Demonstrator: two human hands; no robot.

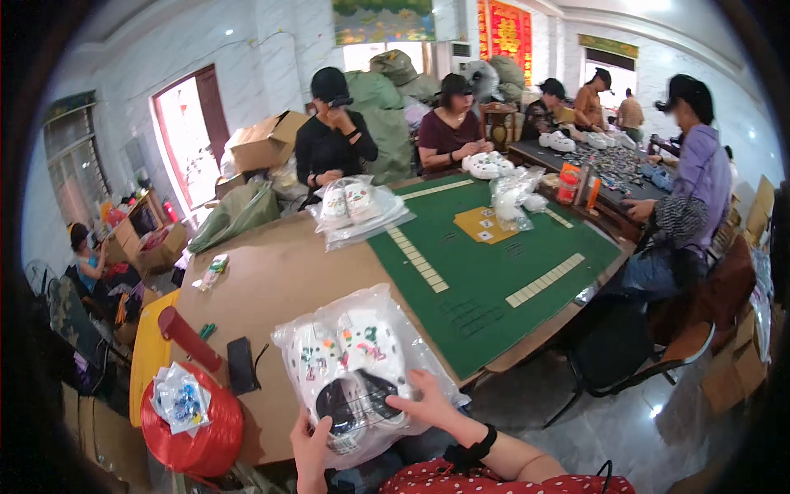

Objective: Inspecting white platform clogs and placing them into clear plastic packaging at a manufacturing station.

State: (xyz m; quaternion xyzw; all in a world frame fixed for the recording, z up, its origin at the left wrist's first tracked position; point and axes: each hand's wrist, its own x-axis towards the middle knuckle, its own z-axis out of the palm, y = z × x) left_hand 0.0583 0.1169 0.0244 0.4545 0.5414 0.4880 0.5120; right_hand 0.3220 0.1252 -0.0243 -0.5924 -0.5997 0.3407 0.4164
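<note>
A pair of white clogs [350, 346], dotted with colourful charms and showing dark insides at the heels, lies in a clear plastic bag [288, 335] at the table's near edge. My left hand [311, 445] grips the bag's near left corner, thumb on top. On the right side, my right hand [428, 401] holds the bag with its thumb pressed over a clog's heel; its other fingers are partly hidden. Beyond, another bagged pair of white clogs [349, 202] rests before a person in black.
A green mat [428, 272] with pale tile rows covers the table's right part. Left of me are a black phone-like case [241, 365], a dark red cylinder [189, 337] and a red twine roll [193, 449] topped with small packets. Several people sit or stand around the tables; a black chair [613, 342] stands right.
</note>
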